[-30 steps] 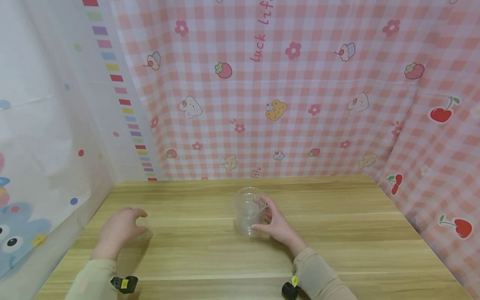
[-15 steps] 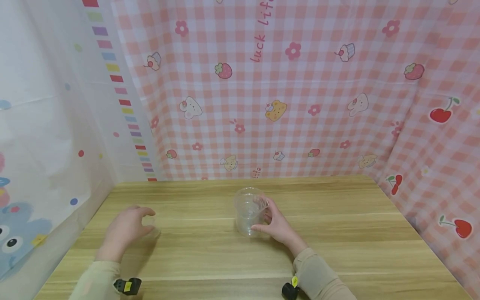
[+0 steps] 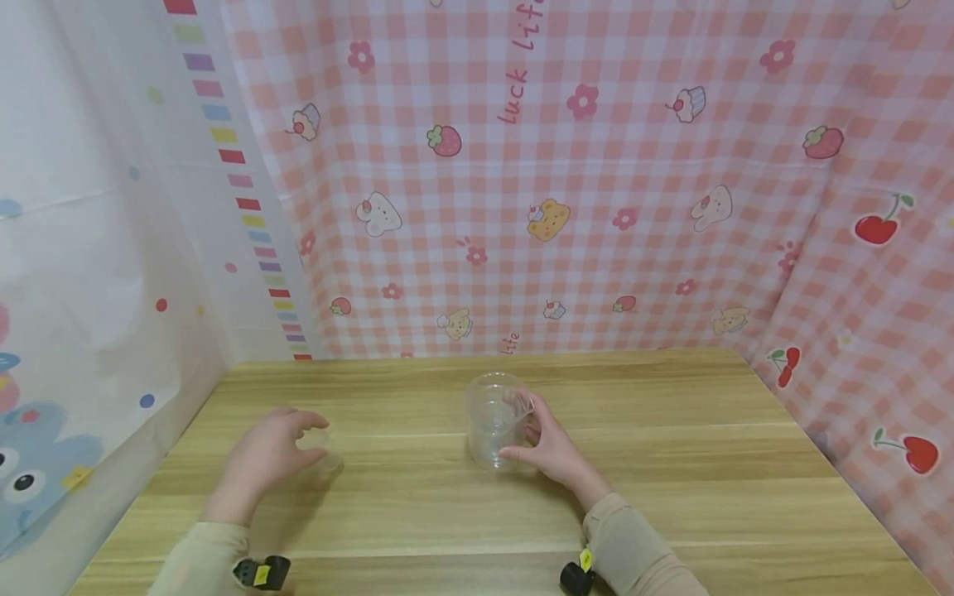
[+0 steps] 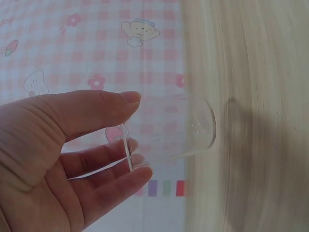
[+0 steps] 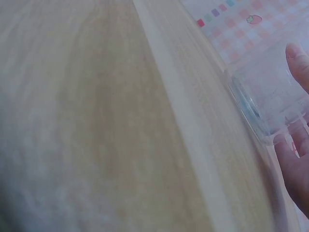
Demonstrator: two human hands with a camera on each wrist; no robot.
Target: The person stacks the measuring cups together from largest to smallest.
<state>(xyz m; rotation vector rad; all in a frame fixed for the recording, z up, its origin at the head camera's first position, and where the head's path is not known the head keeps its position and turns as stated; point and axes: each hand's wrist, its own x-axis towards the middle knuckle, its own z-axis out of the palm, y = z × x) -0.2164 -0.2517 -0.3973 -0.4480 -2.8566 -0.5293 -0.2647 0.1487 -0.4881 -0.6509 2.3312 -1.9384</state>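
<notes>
My left hand (image 3: 270,457), at the left of the table, grips a small clear cup (image 4: 205,126) by one end, between thumb and fingertips. The cup lies nearly lost against the wood in the head view, and its far end hangs a little above the table in the left wrist view. Near the middle, my right hand (image 3: 553,449) holds a larger clear container (image 3: 488,424) from its right side, thumb in front and fingers behind. This container stands upright on the table. Inside its base a bluish ring (image 5: 247,104) shows; what it belongs to I cannot tell.
Both things are over a light wood-grain table (image 3: 417,530). A pink checked cloth (image 3: 462,182) hangs behind it, with a white printed cloth (image 3: 97,248) at the left and more checked cloth at the right. Dark wrist cameras sit at both sleeves.
My left hand has moved steadily to the right with the small clear cup, nearer the larger container. The right hand and the container have stayed in place.
</notes>
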